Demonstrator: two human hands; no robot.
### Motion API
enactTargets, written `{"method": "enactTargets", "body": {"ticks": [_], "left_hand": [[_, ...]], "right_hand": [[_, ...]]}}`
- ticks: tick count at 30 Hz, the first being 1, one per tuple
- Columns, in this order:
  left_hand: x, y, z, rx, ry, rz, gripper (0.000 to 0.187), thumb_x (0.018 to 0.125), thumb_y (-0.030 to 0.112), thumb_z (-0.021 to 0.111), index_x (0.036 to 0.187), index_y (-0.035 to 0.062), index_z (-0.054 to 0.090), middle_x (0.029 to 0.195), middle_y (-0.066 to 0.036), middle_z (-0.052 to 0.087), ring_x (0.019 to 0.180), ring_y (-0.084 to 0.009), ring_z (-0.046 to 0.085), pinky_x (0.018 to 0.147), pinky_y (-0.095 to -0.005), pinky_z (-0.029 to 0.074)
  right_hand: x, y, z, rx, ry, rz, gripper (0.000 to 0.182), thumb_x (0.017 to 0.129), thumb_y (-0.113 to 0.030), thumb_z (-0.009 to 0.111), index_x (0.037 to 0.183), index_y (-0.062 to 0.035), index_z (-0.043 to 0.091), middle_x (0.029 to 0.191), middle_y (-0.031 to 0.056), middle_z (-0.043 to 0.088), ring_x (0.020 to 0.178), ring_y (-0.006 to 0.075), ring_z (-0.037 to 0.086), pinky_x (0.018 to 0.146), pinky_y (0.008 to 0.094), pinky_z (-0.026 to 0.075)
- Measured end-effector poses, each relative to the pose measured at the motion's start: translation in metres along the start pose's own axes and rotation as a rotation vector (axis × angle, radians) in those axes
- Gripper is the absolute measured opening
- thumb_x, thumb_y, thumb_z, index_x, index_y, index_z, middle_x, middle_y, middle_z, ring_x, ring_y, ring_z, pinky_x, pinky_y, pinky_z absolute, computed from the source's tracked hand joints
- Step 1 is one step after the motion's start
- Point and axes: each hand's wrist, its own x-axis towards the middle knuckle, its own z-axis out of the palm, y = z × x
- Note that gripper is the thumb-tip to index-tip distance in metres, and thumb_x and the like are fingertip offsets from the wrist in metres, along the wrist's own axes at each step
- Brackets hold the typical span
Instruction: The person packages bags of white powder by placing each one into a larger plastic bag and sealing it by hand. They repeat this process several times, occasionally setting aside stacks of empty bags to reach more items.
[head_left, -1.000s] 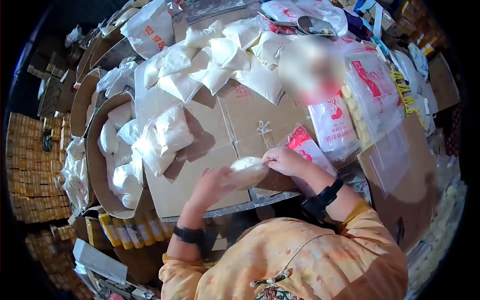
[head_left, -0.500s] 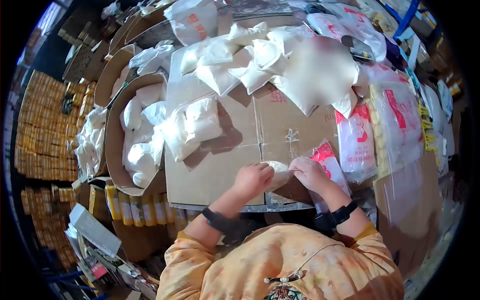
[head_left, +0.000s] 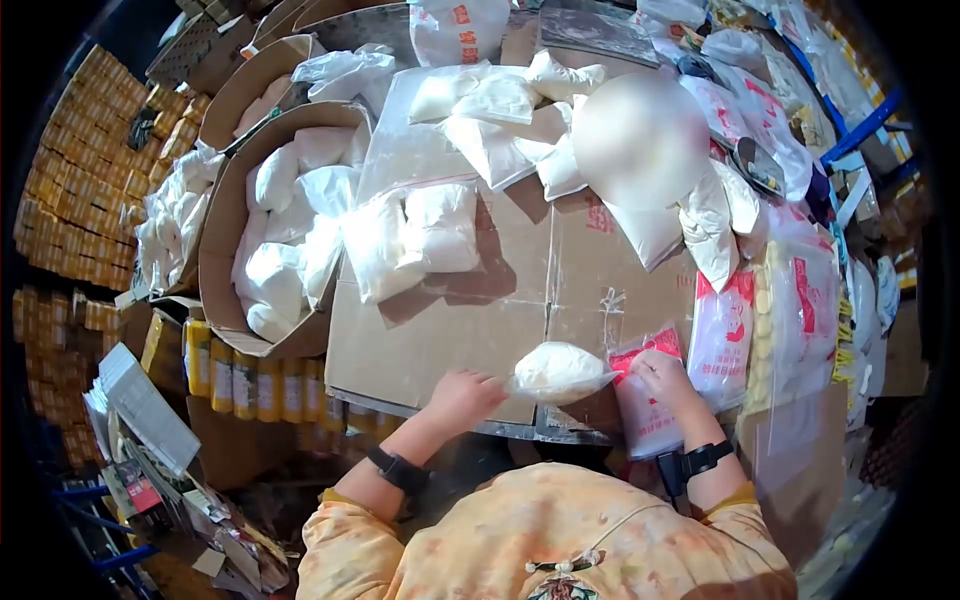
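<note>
A clear bag of white powder (head_left: 560, 372) lies near the front edge of the cardboard-covered table, its flat mouth edge facing me. My left hand (head_left: 470, 393) is closed at the bag's left corner, the fingers pinched together there. Just past the opposite corner, my right hand (head_left: 660, 378) has its fingers drawn together, with a small gap to the bag. Under the right hand lies a red-and-clear plastic pack (head_left: 645, 420). Farther back on the table are two filled powder bags (head_left: 440, 228) side by side.
More filled bags (head_left: 490, 95) lie along the table's far side, partly behind a blurred patch. A cardboard carton (head_left: 225, 310) on the left holds white bags. Red-printed packs (head_left: 722, 330) lie at right. Yellow-wrapped bundles (head_left: 245, 390) stand below the carton.
My hands have moved apart, the left one leftward and the right one off the bag's corner. More of the powder bag shows now. The whole view has also shifted.
</note>
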Motion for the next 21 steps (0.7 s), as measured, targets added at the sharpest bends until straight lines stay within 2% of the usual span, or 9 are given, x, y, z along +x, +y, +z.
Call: {"method": "enactTargets", "body": {"ticks": [1,4,5,8,11,14,16,18,21], "left_hand": [[-0.003,-0.005,0.000,-0.063,-0.036,-0.048,0.010,0.074,0.012,0.061,0.075,0.0064,0.053,0.080,-0.011,0.055,0.077,-0.0304,0.054,0.067,-0.0374,0.045],[-0.008,-0.019,0.017,-0.273,-0.002,-0.195,0.021,0.075,0.014,0.062,0.093,0.0051,0.056,0.098,-0.014,0.055,0.095,-0.0335,0.051,0.081,-0.0387,0.043],[-0.006,-0.023,0.027,-0.346,0.035,-0.247,0.028,0.075,0.014,0.062,0.101,0.0048,0.056,0.105,-0.015,0.054,0.101,-0.0342,0.050,0.086,-0.0389,0.042],[0.015,-0.036,0.058,-0.653,0.035,-0.043,0.058,0.072,0.016,0.067,0.124,0.0071,0.042,0.125,-0.017,0.044,0.112,-0.0355,0.044,0.095,-0.0374,0.037],[0.025,-0.055,0.100,-0.532,0.046,0.122,0.066,0.073,0.017,0.068,0.129,0.0050,0.035,0.124,-0.015,0.046,0.112,-0.0299,0.046,0.097,-0.0350,0.035],[0.008,-0.077,0.098,-1.150,-0.055,-0.181,0.064,0.077,0.018,0.067,0.129,0.0018,0.033,0.125,-0.013,0.046,0.113,-0.0229,0.045,0.097,-0.0339,0.034],[-0.001,-0.077,0.052,-1.235,0.045,-0.309,0.061,0.080,0.021,0.065,0.128,0.0006,0.034,0.123,-0.011,0.048,0.113,-0.0188,0.044,0.096,-0.0329,0.035],[-0.010,-0.088,0.010,-1.300,0.164,-0.390,0.060,0.080,0.022,0.065,0.128,0.0002,0.035,0.121,-0.010,0.049,0.112,-0.0189,0.045,0.095,-0.0329,0.036],[-0.008,-0.123,-0.056,-1.156,0.298,-0.431,0.060,0.082,0.019,0.062,0.130,0.0002,0.031,0.120,-0.012,0.049,0.111,-0.0190,0.046,0.094,-0.0328,0.037]], "right_hand": [[0.006,0.009,0.000,-0.005,-0.128,0.001,0.032,0.077,-0.011,0.059,0.107,-0.0033,0.056,0.104,0.0158,0.057,0.096,0.0261,0.056,0.079,0.0321,0.045],[0.025,0.019,0.030,-0.213,-0.229,-0.147,0.069,0.071,-0.016,0.065,0.131,-0.0042,0.034,0.129,0.0170,0.041,0.120,0.0274,0.041,0.098,0.0327,0.035],[0.038,0.019,0.044,-0.275,-0.386,-0.154,0.090,0.066,-0.020,0.071,0.137,-0.0039,0.019,0.140,0.0173,0.025,0.128,0.0268,0.028,0.105,0.0324,0.025],[0.060,0.021,0.095,-0.127,-0.405,-0.078,0.089,0.068,-0.020,0.071,0.138,-0.0045,0.019,0.141,0.0153,0.024,0.127,0.0257,0.029,0.105,0.0328,0.027],[0.070,0.024,0.119,0.405,-0.472,0.063,0.075,0.070,-0.024,0.070,0.133,-0.0050,0.032,0.134,0.0143,0.037,0.122,0.0238,0.037,0.101,0.0324,0.032],[0.075,-0.058,0.105,-0.049,-0.537,0.253,0.059,0.073,-0.028,0.068,0.124,-0.0064,0.048,0.121,0.0129,0.053,0.112,0.0216,0.048,0.095,0.0330,0.038],[0.088,-0.019,0.150,0.004,-0.377,0.237,0.044,0.074,-0.031,0.067,0.109,-0.0063,0.058,0.105,0.0123,0.061,0.098,0.0219,0.057,0.086,0.0326,0.044],[0.107,-0.108,0.139,0.289,-0.341,0.126,0.042,0.075,-0.028,0.066,0.110,-0.0059,0.056,0.104,0.0125,0.061,0.097,0.0211,0.057,0.085,0.0311,0.044],[0.156,-0.147,0.159,0.412,-0.125,-0.084,0.048,0.077,-0.025,0.065,0.119,-0.0066,0.049,0.101,0.0116,0.061,0.093,0.0189,0.057,0.083,0.0314,0.044]]}}
